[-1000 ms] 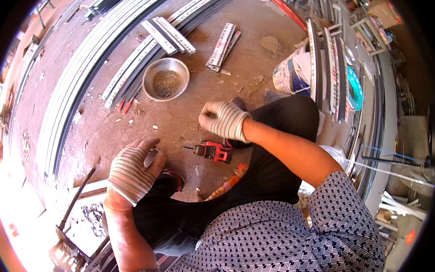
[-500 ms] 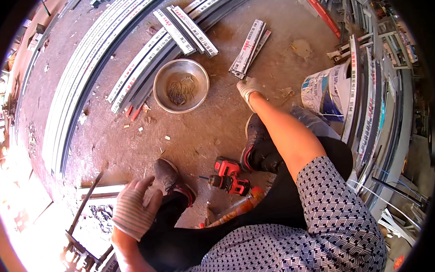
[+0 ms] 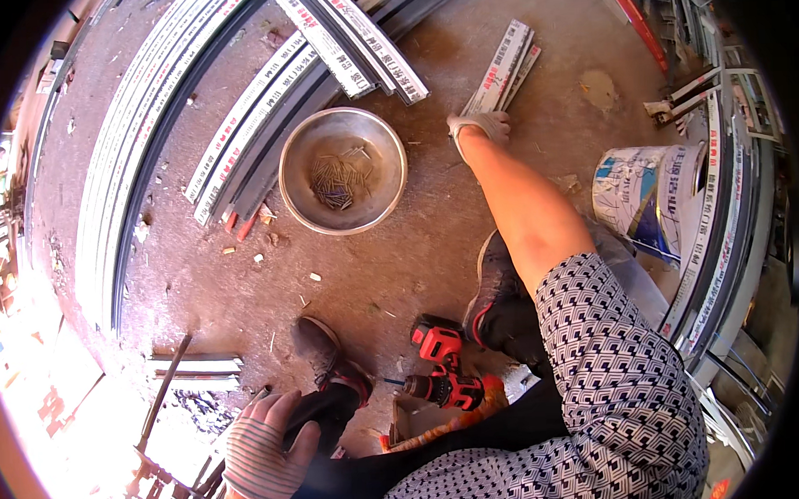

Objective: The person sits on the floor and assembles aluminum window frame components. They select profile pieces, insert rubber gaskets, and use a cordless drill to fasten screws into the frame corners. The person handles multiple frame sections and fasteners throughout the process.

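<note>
My right hand (image 3: 479, 132), in a thin striped glove, reaches far forward with its fingers closed round the near end of a small stack of short white-faced metal profiles (image 3: 508, 68) on the floor. The hand partly hides that end. My left hand (image 3: 267, 452), gloved the same way, hovers beside my left knee, empty, with its thumb apart from the fingers. Left of my right hand a steel bowl (image 3: 289, 196) holds a pile of screws (image 3: 340, 179). Between my feet rests a red and black cordless drill (image 3: 448, 371), its bit pointing left.
More short profiles (image 3: 344, 53) lie across long ones (image 3: 263, 122) beyond the bowl. Another long bundle (image 3: 149, 126) curves along the left. A white and blue bucket (image 3: 644, 197) stands at right beside upright profiles (image 3: 710, 203). An open box (image 3: 414, 420) sits below the drill.
My right hand has moved from just beside the short profiles onto their near end and closed there. The left hand has dropped slightly lower. The whole view has shifted a little.
</note>
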### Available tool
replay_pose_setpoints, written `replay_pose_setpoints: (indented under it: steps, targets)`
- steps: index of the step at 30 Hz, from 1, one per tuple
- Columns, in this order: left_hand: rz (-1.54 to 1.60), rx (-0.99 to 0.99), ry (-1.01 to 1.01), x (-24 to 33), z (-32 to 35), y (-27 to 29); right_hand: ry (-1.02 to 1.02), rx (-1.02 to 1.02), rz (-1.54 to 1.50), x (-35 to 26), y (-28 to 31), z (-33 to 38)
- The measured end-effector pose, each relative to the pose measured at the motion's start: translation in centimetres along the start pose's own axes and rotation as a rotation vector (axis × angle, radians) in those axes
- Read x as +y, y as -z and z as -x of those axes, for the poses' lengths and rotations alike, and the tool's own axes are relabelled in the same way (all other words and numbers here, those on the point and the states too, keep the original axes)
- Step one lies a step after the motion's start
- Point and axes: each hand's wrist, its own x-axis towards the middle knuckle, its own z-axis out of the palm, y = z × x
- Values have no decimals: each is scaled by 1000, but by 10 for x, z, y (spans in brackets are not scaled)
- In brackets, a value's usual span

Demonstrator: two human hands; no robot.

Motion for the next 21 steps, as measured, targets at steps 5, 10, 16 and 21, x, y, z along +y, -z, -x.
replay_pose_setpoints:
  steps: [5,10,16,21]
  targets:
    - [-4,-32,-8,7,-6,5,-24,-2,-37,4,-11,-27]
    - [-11,-40,-7,11,-1,12,13,-52,-52,28,3,-12]
    - [-5,10,-64,15,7,15,180,-60,-78,117,4,10]
    - [-25,3,-75,24,13,22,148,-17,14,162,-8,75]
